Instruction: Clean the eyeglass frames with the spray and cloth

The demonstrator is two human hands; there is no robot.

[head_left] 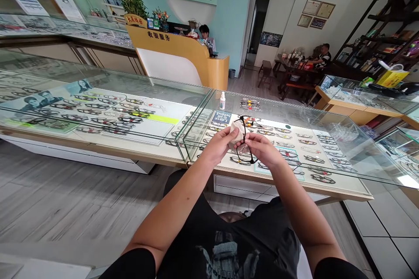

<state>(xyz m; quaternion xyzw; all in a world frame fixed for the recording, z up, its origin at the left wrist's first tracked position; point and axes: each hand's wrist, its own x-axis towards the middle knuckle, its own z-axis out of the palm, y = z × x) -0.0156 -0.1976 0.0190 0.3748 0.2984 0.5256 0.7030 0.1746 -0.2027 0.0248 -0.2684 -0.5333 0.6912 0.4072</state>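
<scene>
Black-framed glasses (252, 157) are held up between my two hands, above the glass display case. My left hand (220, 143) is closed on a pale cloth (237, 132), pressed round the upper lens. Against the middle of the frame, my right hand (262, 148) pinches the glasses with thumb and fingers. The lower lens hangs free below my fingers. A small white spray bottle (222, 101) stands upright on the glass top beyond my hands.
Glass display cases (157, 85) full of glasses run left and right before me. Behind them, a person (204, 32) sits at a wooden counter (176, 48); another person (324, 57) sits by a dark table at the back right. A yellow bag (393, 77) lies at the right.
</scene>
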